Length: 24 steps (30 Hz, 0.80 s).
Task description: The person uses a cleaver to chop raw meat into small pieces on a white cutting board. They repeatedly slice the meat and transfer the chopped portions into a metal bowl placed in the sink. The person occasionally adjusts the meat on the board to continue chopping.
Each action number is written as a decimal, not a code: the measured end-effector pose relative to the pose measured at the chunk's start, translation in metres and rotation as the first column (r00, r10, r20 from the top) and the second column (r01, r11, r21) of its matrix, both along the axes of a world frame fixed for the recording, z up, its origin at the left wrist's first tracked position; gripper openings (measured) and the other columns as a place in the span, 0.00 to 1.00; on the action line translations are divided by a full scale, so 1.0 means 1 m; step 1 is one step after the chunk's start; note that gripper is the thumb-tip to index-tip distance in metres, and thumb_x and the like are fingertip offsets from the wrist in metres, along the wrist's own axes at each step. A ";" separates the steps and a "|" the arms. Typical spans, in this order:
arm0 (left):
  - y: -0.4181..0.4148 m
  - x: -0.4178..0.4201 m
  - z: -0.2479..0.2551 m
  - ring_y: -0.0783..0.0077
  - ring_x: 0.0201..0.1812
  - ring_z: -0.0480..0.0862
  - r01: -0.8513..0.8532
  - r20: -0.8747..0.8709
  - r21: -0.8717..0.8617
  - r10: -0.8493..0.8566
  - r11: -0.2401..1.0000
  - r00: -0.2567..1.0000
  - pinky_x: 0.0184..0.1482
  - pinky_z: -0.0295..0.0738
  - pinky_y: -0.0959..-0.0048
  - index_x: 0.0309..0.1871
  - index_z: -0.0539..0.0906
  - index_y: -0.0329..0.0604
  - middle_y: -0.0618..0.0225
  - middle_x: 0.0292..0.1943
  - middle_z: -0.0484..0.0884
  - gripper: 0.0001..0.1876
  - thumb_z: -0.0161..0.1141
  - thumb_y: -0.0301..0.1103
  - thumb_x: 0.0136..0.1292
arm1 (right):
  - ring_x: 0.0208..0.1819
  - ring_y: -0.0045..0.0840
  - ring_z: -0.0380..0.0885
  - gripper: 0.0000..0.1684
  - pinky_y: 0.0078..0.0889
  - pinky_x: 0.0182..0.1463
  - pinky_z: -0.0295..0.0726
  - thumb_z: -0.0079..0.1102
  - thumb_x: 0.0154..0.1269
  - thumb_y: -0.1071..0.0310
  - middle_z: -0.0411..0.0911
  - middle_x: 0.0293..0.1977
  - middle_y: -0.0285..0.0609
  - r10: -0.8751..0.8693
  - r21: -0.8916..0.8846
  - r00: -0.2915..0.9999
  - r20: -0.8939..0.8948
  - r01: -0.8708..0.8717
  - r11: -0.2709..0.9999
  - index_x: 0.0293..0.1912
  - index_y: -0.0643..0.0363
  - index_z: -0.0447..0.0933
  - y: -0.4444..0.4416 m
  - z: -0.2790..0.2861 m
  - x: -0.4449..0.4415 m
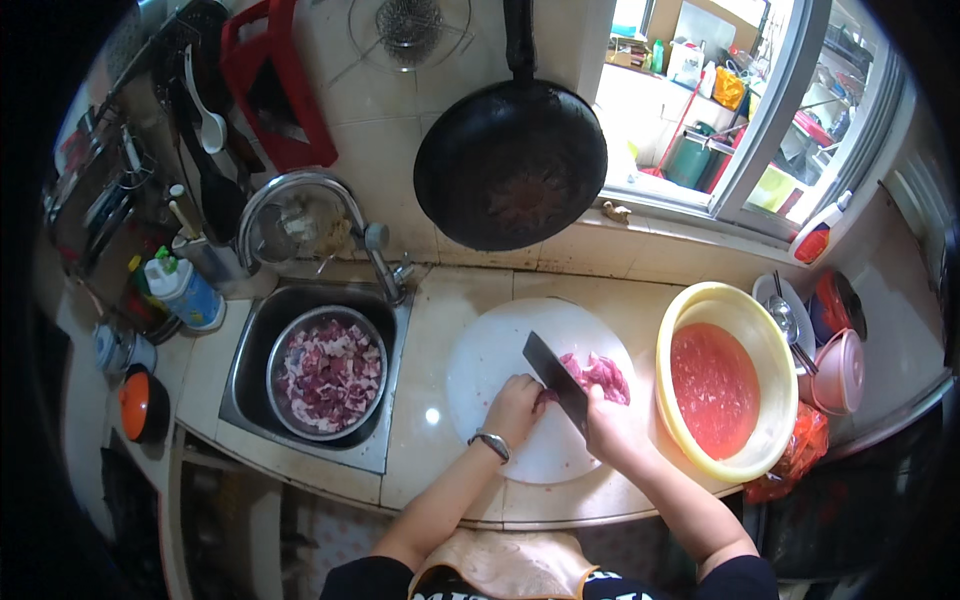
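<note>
A round white cutting board (491,345) lies on the tiled counter before me. My right hand (611,427) grips a cleaver (556,379), its broad dark blade slanting up and left over the board. Just left of the blade, my left hand (517,409) holds down a small dark piece of raw meat (547,396) with curled fingers. Cut raw meat (600,375) sits in a small pile to the right of the blade. In the sink, a metal bowl (273,386) is full of chopped meat pieces (330,375). A yellow plastic basin (780,420) at the right contains reddish liquid (712,390).
The steel sink (247,397) and its curved faucet (382,259) are to the left. A black frying pan (510,165) hangs above the board. Behind the basin stand a plate with utensils (784,315) and a pink container (838,371). A red plastic bag (799,450) lies beside the basin.
</note>
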<state>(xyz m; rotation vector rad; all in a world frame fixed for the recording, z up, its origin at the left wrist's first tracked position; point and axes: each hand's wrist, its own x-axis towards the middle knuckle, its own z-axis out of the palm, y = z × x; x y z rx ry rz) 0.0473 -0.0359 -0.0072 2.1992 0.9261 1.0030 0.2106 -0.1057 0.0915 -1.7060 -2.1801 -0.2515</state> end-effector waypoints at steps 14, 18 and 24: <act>-0.010 0.000 0.006 0.52 0.37 0.77 -0.090 -0.111 0.133 0.105 0.987 0.988 0.40 0.74 0.58 0.35 0.77 0.39 0.56 0.34 0.75 0.08 0.65 0.27 0.55 | 0.37 0.50 0.81 0.18 0.51 0.41 0.78 0.54 0.66 0.66 0.81 0.32 0.56 -0.233 -0.457 0.969 -0.079 0.173 0.873 0.49 0.67 0.63 0.048 0.052 -0.013; -0.024 -0.007 0.021 0.54 0.38 0.77 -0.046 -0.162 0.100 0.062 0.994 0.985 0.43 0.74 0.59 0.33 0.77 0.40 0.58 0.35 0.76 0.10 0.67 0.32 0.54 | 0.36 0.49 0.82 0.15 0.50 0.42 0.78 0.55 0.65 0.67 0.81 0.30 0.55 -0.228 -0.400 0.967 -0.112 0.166 0.902 0.44 0.65 0.63 0.040 0.068 -0.019; -0.024 -0.008 0.014 0.55 0.41 0.77 -0.089 -0.136 0.133 0.107 0.987 0.985 0.46 0.74 0.60 0.33 0.78 0.39 0.59 0.35 0.78 0.10 0.67 0.32 0.52 | 0.35 0.48 0.82 0.16 0.48 0.40 0.80 0.58 0.61 0.69 0.80 0.27 0.54 -0.099 -0.327 0.985 -0.144 0.047 0.944 0.43 0.66 0.64 0.029 0.030 -0.017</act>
